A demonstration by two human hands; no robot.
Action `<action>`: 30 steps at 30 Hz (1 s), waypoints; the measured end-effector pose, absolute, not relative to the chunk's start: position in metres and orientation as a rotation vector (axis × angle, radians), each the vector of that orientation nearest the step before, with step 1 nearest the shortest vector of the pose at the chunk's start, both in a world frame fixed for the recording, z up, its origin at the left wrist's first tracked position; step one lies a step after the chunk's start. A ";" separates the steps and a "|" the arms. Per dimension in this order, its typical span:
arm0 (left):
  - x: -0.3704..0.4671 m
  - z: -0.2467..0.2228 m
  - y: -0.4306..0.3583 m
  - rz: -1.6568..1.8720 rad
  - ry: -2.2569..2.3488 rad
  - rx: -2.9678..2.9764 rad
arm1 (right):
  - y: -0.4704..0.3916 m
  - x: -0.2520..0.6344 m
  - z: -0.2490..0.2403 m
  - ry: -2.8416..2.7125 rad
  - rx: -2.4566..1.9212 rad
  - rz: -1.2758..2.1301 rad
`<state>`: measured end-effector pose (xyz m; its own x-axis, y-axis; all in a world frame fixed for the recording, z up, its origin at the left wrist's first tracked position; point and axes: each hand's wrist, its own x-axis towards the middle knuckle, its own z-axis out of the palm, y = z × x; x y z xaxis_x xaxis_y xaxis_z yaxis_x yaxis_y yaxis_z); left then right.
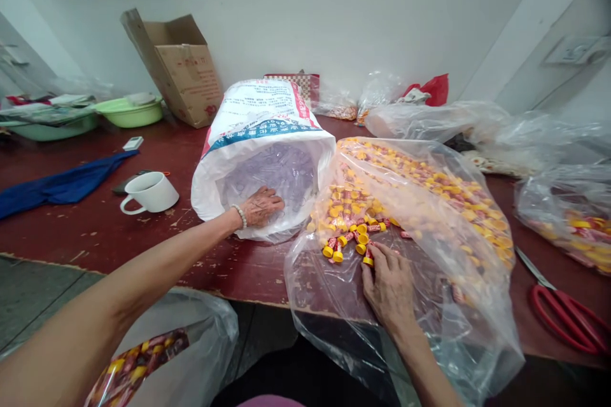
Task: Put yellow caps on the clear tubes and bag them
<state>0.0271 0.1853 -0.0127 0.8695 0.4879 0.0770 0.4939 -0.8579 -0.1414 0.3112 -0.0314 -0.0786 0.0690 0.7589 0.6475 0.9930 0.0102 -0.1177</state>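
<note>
My left hand [263, 206], with a beaded bracelet at the wrist, reaches into the mouth of a white printed sack [262, 116] lying on its side. Inside are many clear plastic pieces [267, 168]; the hand's fingers are bent and close together over them, and what they hold is hidden. My right hand [391, 283] rests at the mouth of a large clear plastic bag [329, 286]. Its thumb and fingertips close around a small red tube with a yellow cap [368, 259]. Several similar yellow-capped tubes [337, 245] lie loose beside it, and a large heap fills the bag behind.
Red-handled scissors [563, 315] lie at the right, below another bag [573, 219] of capped tubes. A white mug [151, 192], blue cloth [67, 183], cardboard box [186, 76] and green basin [128, 111] stand left. An open clear bag [210, 331] hangs below the table edge.
</note>
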 end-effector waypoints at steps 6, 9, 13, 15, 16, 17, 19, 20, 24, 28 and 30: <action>0.024 -0.025 0.164 -0.159 -0.943 -2.875 | -0.035 0.317 -0.081 -1.738 -1.613 -0.463; 0.018 -0.029 0.156 -0.329 -1.167 -2.781 | -0.036 0.317 -0.083 -1.715 -1.557 -0.449; 0.023 -0.027 0.154 -0.519 -1.238 -2.707 | -0.035 0.316 -0.081 -1.655 -1.540 -0.483; 0.032 -0.024 0.159 -0.514 -1.145 -2.749 | -0.036 0.315 -0.079 -1.624 -1.542 -0.505; 0.037 -0.022 0.163 -0.480 -1.076 -2.786 | -0.036 0.314 -0.078 -1.605 -1.539 -0.512; 0.041 -0.020 0.166 -0.432 -1.000 -2.825 | -0.037 0.314 -0.077 -1.580 -1.536 -0.512; 0.049 -0.017 0.172 -0.325 -0.856 -2.884 | -0.038 0.313 -0.076 -1.520 -1.540 -0.480; 0.052 -0.016 0.175 -0.279 -0.800 -2.900 | -0.038 0.312 -0.075 -1.489 -1.549 -0.445; 0.057 -0.012 0.178 -0.171 -0.704 -2.897 | -0.039 0.312 -0.075 -1.300 -1.571 -0.160; 0.056 -0.007 0.173 -0.105 -0.698 -2.886 | -0.041 0.313 -0.076 -1.131 -1.582 0.025; 0.057 -0.005 0.168 -0.070 -0.717 -2.888 | -0.043 0.313 -0.075 -1.074 -1.580 0.064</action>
<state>0.0567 0.1684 -0.0051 0.8837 0.4602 0.0850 0.4680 -0.8712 -0.1481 0.3132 -0.0425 -0.0755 0.5771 0.6512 0.4928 0.5882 0.0872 -0.8040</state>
